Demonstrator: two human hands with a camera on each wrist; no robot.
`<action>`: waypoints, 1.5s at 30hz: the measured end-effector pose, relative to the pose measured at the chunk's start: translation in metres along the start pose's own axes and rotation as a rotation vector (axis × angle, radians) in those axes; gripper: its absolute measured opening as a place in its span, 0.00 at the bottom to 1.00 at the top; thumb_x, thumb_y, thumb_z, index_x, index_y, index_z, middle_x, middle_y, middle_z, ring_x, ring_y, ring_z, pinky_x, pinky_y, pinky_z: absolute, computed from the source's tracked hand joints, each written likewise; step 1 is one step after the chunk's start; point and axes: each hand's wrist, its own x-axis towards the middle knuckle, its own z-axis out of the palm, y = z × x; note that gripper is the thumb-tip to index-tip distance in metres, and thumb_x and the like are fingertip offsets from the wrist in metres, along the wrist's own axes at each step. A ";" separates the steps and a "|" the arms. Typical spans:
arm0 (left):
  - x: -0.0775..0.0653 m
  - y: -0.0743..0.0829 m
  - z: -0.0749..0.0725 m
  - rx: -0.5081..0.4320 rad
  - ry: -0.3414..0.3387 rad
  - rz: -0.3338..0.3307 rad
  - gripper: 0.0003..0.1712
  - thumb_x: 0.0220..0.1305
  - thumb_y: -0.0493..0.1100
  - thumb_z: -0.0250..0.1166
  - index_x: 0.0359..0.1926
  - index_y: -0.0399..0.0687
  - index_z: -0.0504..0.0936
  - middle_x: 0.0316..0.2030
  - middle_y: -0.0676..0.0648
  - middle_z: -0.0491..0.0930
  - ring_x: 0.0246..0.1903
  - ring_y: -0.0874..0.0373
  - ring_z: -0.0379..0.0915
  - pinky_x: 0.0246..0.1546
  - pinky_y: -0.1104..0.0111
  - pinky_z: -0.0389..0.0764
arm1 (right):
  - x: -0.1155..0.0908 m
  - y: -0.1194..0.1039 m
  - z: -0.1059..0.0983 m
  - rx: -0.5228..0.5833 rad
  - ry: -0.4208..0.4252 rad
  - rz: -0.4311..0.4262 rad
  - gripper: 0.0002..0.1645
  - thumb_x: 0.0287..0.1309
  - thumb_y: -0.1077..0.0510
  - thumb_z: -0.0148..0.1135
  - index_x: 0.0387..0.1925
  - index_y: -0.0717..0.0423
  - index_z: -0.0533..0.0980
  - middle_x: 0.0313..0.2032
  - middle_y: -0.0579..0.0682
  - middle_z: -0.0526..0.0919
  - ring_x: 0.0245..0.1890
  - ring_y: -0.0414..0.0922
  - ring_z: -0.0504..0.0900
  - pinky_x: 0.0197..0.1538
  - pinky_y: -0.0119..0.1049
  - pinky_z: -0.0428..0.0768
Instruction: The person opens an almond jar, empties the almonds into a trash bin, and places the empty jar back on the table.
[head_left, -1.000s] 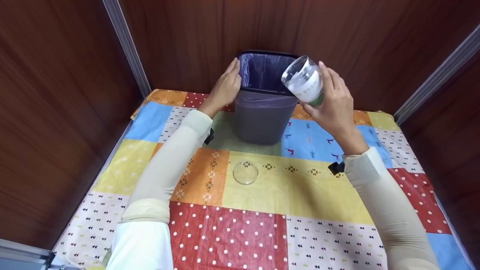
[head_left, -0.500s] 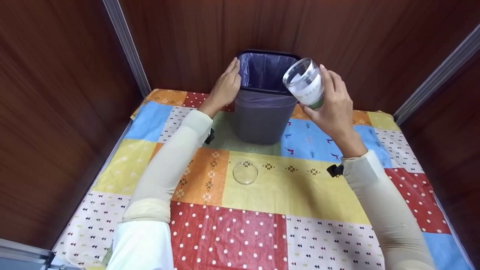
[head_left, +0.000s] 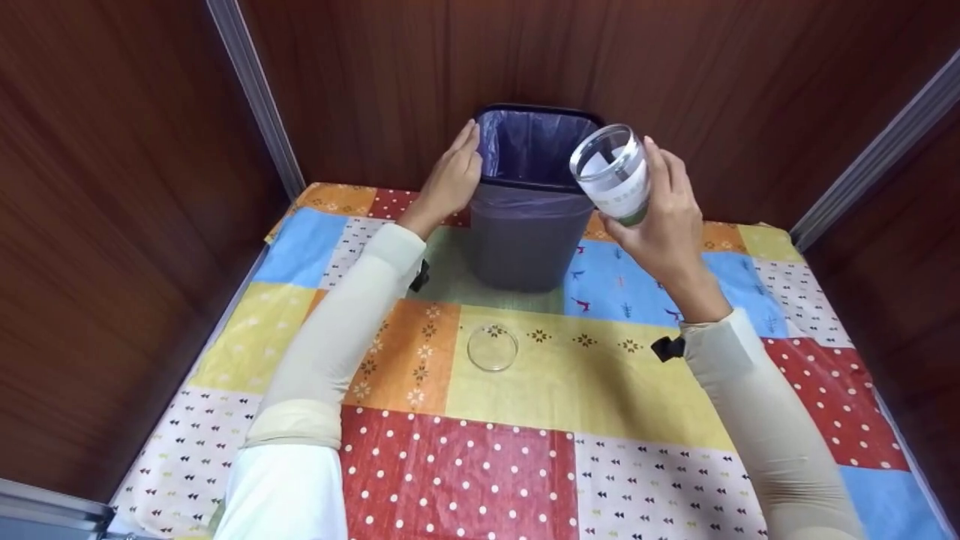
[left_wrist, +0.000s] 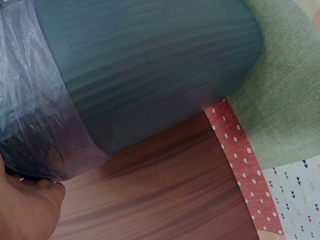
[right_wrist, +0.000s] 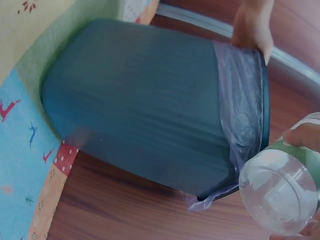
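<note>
My right hand [head_left: 667,214] grips a clear glass jar [head_left: 619,191] with a white and green label, thumb below and fingers along its far side. The jar is tilted at the right rim of a dark grey trash bin [head_left: 525,247], its mouth towards the bin and up. In the right wrist view the jar's clear base [right_wrist: 280,192] shows, with nothing visible in it. My left hand [head_left: 450,176] lies against the bin's left rim with fingers fairly straight. The left wrist view shows only part of that hand [left_wrist: 30,210] beside the purple liner [left_wrist: 45,100].
A clear round lid [head_left: 493,349] lies on the patchwork tablecloth [head_left: 517,405] in front of the bin. Dark wood-grain panels [head_left: 360,67] stand behind and at both sides. A purple liner [head_left: 525,146] lines the bin.
The jar has turned more upright and shifted slightly right and down with my right hand. My left hand stays at the bin's rim. The lid has not moved on the cloth.
</note>
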 end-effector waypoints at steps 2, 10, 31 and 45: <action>0.001 -0.001 -0.001 0.005 -0.002 -0.001 0.30 0.79 0.39 0.42 0.77 0.35 0.54 0.80 0.43 0.47 0.77 0.56 0.46 0.72 0.79 0.42 | -0.001 0.000 0.000 0.025 0.010 0.006 0.62 0.40 0.53 0.83 0.76 0.49 0.61 0.66 0.56 0.71 0.61 0.53 0.74 0.58 0.57 0.77; 0.001 0.000 -0.005 0.006 -0.008 -0.017 0.30 0.79 0.40 0.41 0.78 0.37 0.53 0.80 0.45 0.46 0.77 0.58 0.46 0.71 0.81 0.41 | -0.004 -0.002 0.003 0.074 0.038 0.029 0.61 0.40 0.54 0.83 0.76 0.47 0.61 0.65 0.54 0.71 0.57 0.55 0.78 0.58 0.57 0.78; 0.001 0.000 -0.005 0.017 -0.004 -0.007 0.30 0.79 0.39 0.41 0.77 0.36 0.53 0.80 0.43 0.47 0.77 0.58 0.44 0.71 0.81 0.40 | -0.014 0.003 0.006 0.144 0.074 0.014 0.59 0.43 0.56 0.82 0.76 0.56 0.61 0.69 0.54 0.71 0.65 0.50 0.72 0.66 0.50 0.73; 0.001 0.001 -0.004 0.023 0.001 -0.002 0.30 0.79 0.39 0.42 0.77 0.36 0.54 0.80 0.42 0.49 0.77 0.58 0.46 0.71 0.80 0.42 | -0.019 0.003 0.006 0.090 0.123 0.044 0.59 0.41 0.52 0.84 0.74 0.57 0.65 0.65 0.52 0.77 0.58 0.56 0.73 0.60 0.54 0.72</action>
